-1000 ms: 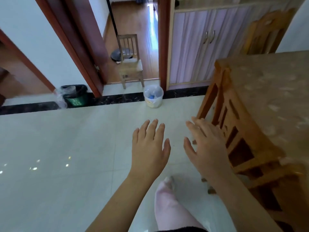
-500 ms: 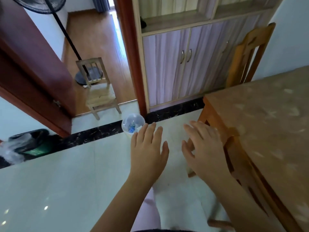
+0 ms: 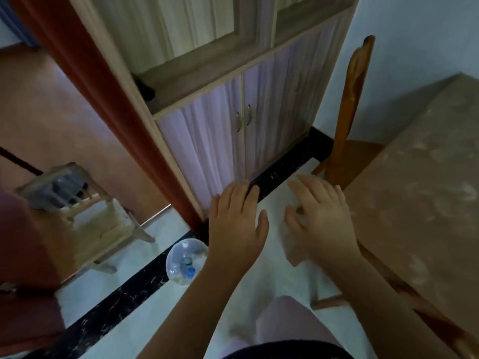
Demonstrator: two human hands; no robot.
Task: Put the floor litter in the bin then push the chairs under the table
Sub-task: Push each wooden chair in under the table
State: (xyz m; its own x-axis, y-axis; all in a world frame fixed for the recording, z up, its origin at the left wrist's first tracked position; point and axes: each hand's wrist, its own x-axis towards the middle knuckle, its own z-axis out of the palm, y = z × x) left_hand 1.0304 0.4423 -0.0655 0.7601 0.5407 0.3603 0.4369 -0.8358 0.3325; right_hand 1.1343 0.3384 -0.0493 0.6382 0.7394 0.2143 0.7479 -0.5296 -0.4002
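Holding both grips out ahead, nothing in either. Left grip [image 3: 237, 224] is flat, palm down, fingers straight and close together, in the air over the floor [image 3: 155, 332]. Right grip [image 3: 321, 218] is just beside it, fingers spread and slightly bent, also empty, by the near edge of the counter [image 3: 427, 177]; I can't tell if it touches that edge.

The bin [image 3: 169, 265] stands on the floor just below-left of the left grip, with a bottle [image 3: 186, 262] inside. No litter on the floor that I can see, so I judge that part done.

The next target is likely the wooden chair [image 3: 355, 99] well ahead of the right grip, at the counter's far end. Its back is upright and its seat meets the counter; how far under, can't tell. I expect it stiff, fairly heavy and quick to slide on glossy tile, maybe scraping. Take it by the top of the backrest, both grips, and push straight in.

A small chair [image 3: 85, 216], blurred, stands far left of the left grip.
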